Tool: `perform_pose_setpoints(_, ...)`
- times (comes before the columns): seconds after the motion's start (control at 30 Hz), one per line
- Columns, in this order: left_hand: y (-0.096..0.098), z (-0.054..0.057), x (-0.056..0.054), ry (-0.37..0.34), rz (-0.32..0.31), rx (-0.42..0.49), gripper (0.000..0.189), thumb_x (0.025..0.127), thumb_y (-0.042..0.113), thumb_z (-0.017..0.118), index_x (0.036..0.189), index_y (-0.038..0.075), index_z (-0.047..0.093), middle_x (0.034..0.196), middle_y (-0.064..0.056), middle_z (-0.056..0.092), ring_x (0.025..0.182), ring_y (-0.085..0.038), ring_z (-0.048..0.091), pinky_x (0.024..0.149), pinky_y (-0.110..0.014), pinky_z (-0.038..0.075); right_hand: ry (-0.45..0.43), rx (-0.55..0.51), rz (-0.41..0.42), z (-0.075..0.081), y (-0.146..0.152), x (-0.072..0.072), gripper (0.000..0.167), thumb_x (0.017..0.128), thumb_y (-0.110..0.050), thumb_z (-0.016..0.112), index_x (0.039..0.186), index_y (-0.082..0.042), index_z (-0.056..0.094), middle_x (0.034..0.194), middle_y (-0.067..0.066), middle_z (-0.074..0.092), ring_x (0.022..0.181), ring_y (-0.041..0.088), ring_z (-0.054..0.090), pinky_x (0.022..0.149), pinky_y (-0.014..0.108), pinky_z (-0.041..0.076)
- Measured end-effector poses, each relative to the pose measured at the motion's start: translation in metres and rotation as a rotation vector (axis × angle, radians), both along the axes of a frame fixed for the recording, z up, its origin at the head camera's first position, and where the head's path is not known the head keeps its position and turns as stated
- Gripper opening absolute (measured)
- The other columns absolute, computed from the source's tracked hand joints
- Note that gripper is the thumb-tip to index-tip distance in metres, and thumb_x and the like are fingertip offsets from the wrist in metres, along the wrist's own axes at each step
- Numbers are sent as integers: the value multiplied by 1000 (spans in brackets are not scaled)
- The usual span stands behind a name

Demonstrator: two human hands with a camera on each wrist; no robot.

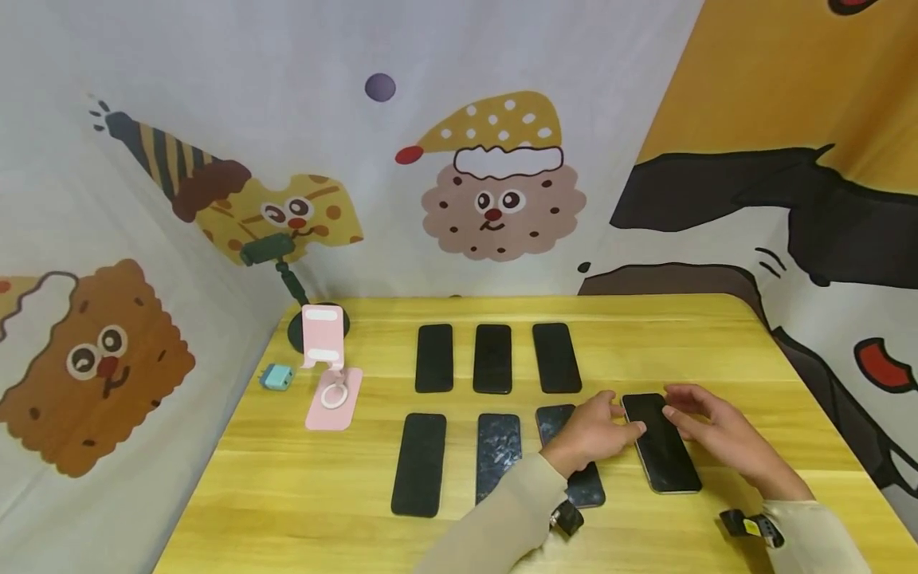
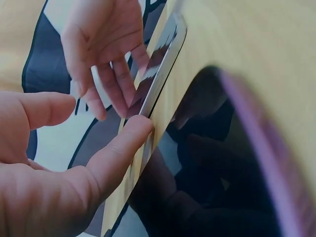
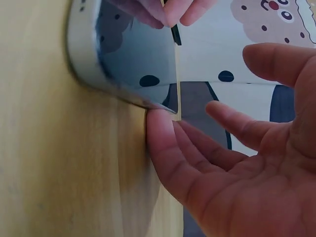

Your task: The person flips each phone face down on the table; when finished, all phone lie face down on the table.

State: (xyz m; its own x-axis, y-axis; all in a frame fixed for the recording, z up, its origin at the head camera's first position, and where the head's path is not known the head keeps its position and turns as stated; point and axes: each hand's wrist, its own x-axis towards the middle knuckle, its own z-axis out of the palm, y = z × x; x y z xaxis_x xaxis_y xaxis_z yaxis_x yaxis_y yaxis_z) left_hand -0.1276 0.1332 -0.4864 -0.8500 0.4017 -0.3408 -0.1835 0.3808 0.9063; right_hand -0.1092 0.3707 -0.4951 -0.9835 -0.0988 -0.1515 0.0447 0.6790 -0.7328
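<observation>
A black smartphone [image 1: 661, 450] with a silvery edge lies face up at the right end of the front row, between the two hands. My left hand [image 1: 594, 432] is at its left side, and in the left wrist view one fingertip touches the edge of the phone [image 2: 167, 61] while the other digit stands apart. On the other side, my right hand [image 1: 717, 434] has its fingers spread. In the right wrist view a fingertip of it meets the edge of the phone [image 3: 136, 59]. Beneath the left forearm lies another phone [image 1: 590, 488], partly hidden.
More phones lie in two rows, such as a black phone [image 1: 419, 466] and a marbled-looking phone [image 1: 499, 446]. Along the left stand a pink phone stand [image 1: 324, 335], a dark green stand [image 1: 292, 283] and a light blue charger plug [image 1: 277, 377]. A cartoon-print cloth [image 1: 402, 271] hangs behind the wooden table [image 1: 287, 494].
</observation>
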Motion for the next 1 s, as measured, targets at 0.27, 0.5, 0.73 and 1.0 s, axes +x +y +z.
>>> perform_pose_setpoints(0.27, 11, 0, 5, -33, 86, 46, 73, 96, 27, 79, 159, 14, 44, 144, 0, 66, 113, -18, 73, 97, -38, 60, -21, -22, -19, -4, 7, 7, 63, 106, -33, 67, 153, 3, 45, 145, 28, 59, 115, 10, 64, 81, 18, 56)
perform_pose_setpoints(0.5, 20, 0, 7, -127, 153, 231, 83, 94, 11, 80, 163, 12, 34, 150, -3, 58, 124, -25, 66, 94, -43, 62, -20, -61, -15, -3, 7, 11, 67, 103, -30, 72, 156, -1, 42, 151, 27, 53, 125, 28, 61, 83, 17, 53)
perform_pose_setpoints(0.73, 27, -5, 5, -198, 219, 385, 89, 94, -7, 73, 166, 15, 25, 149, 1, 53, 118, -28, 65, 87, -53, 63, -8, -119, -10, 0, 5, 11, 73, 101, -27, 75, 158, 0, 38, 155, 29, 47, 116, 9, 60, 82, 22, 57)
perform_pose_setpoints(1.0, 30, -10, 2, -163, 243, 383, 95, 92, -12, 72, 167, 18, 24, 143, 3, 55, 77, -21, 66, 72, -45, 64, -23, -111, -33, -2, 3, 13, 81, 97, -30, 80, 159, 0, 37, 156, 29, 46, 122, 22, 58, 82, 22, 55)
